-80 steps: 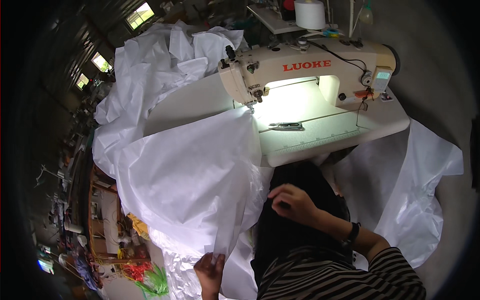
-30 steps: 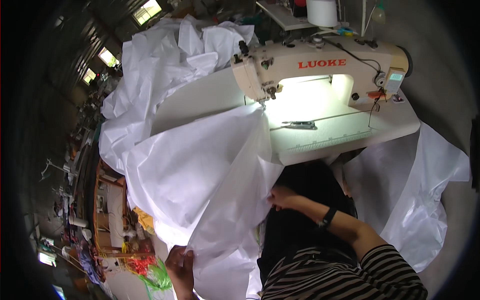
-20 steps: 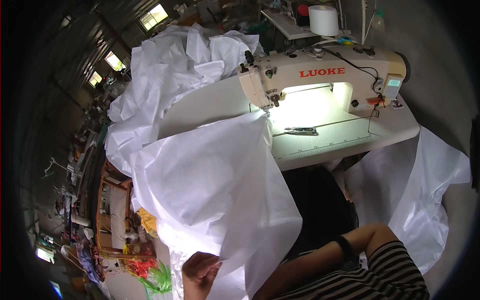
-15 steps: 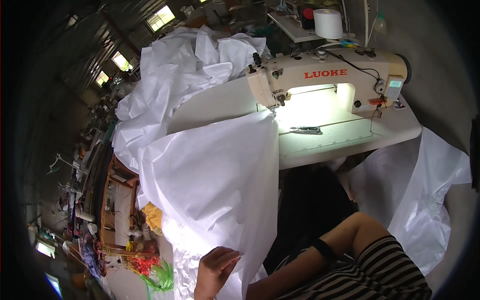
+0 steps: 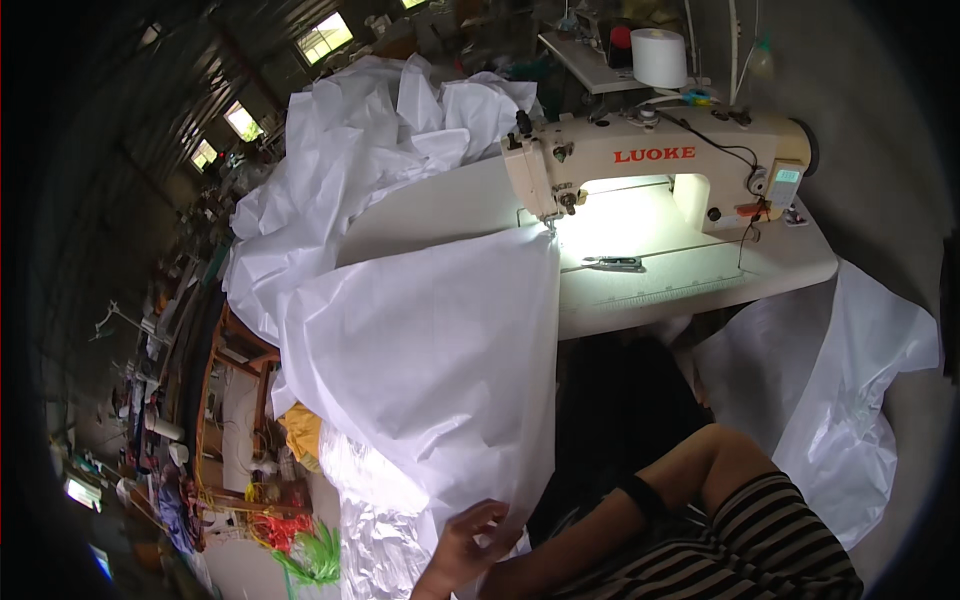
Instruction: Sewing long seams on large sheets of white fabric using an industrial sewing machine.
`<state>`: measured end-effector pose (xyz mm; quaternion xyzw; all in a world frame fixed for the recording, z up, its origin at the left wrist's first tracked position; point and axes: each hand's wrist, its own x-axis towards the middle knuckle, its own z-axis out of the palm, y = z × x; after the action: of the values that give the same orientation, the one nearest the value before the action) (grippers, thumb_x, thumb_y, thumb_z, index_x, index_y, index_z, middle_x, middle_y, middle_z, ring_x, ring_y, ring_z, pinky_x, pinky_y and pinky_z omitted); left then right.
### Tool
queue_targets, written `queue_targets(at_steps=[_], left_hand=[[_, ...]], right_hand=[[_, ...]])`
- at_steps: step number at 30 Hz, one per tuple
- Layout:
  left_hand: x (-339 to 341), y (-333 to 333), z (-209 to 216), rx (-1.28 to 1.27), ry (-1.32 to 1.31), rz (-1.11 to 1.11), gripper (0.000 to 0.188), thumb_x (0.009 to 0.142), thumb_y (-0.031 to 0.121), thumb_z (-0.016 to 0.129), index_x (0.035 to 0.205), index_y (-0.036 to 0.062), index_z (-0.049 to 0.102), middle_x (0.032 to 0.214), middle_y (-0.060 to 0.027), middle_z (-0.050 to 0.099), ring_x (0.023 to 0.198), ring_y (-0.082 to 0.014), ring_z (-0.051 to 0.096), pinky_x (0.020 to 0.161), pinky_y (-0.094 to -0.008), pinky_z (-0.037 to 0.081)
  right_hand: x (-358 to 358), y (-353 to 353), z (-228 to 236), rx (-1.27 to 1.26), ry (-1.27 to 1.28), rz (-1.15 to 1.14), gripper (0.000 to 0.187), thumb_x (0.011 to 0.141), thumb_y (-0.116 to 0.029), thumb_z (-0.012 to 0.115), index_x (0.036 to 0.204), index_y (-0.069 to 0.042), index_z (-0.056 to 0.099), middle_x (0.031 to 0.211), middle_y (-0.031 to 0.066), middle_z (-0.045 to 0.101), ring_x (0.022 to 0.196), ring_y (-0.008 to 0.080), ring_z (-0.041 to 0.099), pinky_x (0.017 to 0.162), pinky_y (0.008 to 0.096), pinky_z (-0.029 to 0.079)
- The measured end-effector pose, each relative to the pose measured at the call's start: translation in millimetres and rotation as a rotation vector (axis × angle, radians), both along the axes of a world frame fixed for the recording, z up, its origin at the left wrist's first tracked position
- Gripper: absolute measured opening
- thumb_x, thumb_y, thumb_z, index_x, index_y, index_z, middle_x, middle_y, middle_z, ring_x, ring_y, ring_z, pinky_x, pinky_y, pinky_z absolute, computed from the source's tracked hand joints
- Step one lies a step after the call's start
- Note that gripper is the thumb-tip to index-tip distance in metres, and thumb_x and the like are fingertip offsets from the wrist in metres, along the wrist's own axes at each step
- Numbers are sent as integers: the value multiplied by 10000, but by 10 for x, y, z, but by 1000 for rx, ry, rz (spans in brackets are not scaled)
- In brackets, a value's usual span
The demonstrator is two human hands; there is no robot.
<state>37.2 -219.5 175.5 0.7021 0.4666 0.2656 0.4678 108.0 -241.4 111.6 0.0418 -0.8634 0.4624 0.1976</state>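
Note:
A large white plastic-like sheet (image 5: 430, 350) hangs from the sewing machine (image 5: 655, 150) toward me. Its upper corner lies under the presser foot, and its right edge runs down toward my lap. Near the lower end of that edge, my left hand (image 5: 468, 548) has curled fingers closed on the sheet. From the lower right comes my right forearm (image 5: 590, 540), with a dark band on it and a striped sleeve above. It reaches across to the sheet's lower end, where the right hand is out of sight.
Small thread snips (image 5: 613, 264) lie on the lit machine table (image 5: 690, 275). More white sheeting (image 5: 330, 170) is heaped at the far left, and another piece (image 5: 850, 400) hangs at the right. A thread cone (image 5: 659, 58) stands behind. Green plastic strips (image 5: 318, 553) lie at the lower left.
My left hand has moved to the right and slightly down, to the sheet's right edge, and its fingers have shifted. The sheet's lower part has creased differently. The right forearm is nearly still.

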Motion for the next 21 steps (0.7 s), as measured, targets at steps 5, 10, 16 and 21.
queue_targets(at_steps=[5, 10, 16, 21], left_hand=[[87, 42, 165, 629, 296, 20, 184, 762, -91, 604, 910, 13, 641, 862, -144, 659, 710, -304, 658, 575, -384, 510], [528, 257, 79, 680, 94, -361, 98, 708, -5, 629, 787, 36, 586, 727, -94, 567, 626, -284, 583, 541, -401, 476], [667, 509, -239, 610, 134, -830, 113, 763, 114, 632, 857, 62, 597, 775, -106, 546, 660, -300, 576, 557, -405, 470], [604, 579, -366, 554, 97, -860, 147, 768, 132, 651, 902, 73, 645, 804, -102, 582, 685, -302, 592, 584, -407, 476]], right_hand=[[1129, 513, 175, -353, -290, 89, 234, 1005, -118, 471, 1114, 2, 638, 1004, 131, 687, 1018, 215, 641, 903, 351, 494], [1908, 1187, -388, -1193, 371, -799, 380, 1037, -254, 470, 1257, 34, 585, 1269, 117, 621, 1200, 206, 578, 995, 351, 482], [1841, 1421, -583, -1072, 229, -1100, 437, 1039, -307, 470, 1356, -7, 488, 1067, 73, 640, 908, 183, 618, 854, 332, 524], [2167, 1971, -267, 179, -244, -1734, 545, 949, -255, 581, 1380, 47, 435, 709, 107, 650, 647, 215, 668, 558, 349, 517]])
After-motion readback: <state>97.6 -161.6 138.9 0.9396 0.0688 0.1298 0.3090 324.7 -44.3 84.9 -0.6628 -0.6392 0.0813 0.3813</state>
